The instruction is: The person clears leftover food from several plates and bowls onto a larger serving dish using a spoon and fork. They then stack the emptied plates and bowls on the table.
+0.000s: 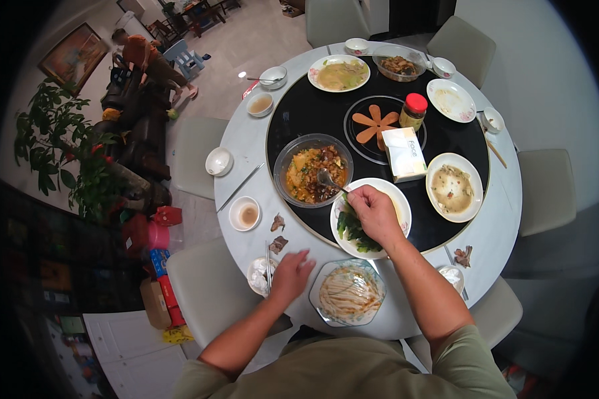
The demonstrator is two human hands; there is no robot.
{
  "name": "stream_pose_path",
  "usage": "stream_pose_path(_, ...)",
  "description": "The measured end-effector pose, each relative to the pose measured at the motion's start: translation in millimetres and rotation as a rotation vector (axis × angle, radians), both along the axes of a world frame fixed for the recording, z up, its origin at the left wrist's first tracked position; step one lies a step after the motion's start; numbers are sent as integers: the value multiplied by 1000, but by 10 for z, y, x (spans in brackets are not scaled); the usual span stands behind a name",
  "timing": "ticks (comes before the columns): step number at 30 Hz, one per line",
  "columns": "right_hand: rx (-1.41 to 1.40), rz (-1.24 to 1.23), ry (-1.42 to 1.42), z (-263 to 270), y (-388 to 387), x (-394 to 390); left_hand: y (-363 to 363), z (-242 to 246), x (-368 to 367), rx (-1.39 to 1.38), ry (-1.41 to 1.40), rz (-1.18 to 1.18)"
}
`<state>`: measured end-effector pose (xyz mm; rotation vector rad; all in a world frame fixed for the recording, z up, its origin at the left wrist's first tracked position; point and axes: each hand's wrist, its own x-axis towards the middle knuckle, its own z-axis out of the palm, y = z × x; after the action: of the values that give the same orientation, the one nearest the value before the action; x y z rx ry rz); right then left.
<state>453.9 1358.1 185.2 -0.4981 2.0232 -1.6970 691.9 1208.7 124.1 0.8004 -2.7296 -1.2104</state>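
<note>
My right hand (376,214) grips the handle of a metal spoon (325,177), whose bowl rests in the food of a clear round plastic bowl (279,185). Beneath that hand lies a white plate (406,212) of leafy greens (350,230). My left hand (293,277) holds nothing, its fingers apart, close to a small bowl (251,277) with crumpled white tissue and a pair of chopsticks (267,264) across it. Between my forearms, near the table edge, sits a patterned angular plate of pale strips in sauce (352,294).
The black turntable (309,112) also carries a tissue box (404,154), a red-lidded jar (413,112), an orange flower-shaped trivet (374,122) and several dishes. Small bowls and food scraps (278,244) stand around the white table. Chairs (199,279) surround it. A person (142,55) bends by a dark sofa.
</note>
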Motion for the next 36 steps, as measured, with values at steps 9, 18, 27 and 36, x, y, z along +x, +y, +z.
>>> stream_pose_path(9, -38, -16, -1, 149, -132, 36, -131, 29, -1388, 894, -155, 183)
stream_pose_path(18, 146, -9, 200, 282, -60, -23, 42, -95, -934, 1015, -67, 227)
stream_pose_path(27, 465, 21, 343, 15, -72, -278, 107, -158, -389, 1263, -101, 314)
stream_pose_path(36, 425, 32, 321, 67, -190, -308, 285, -415, -430, 1379, 0, 451)
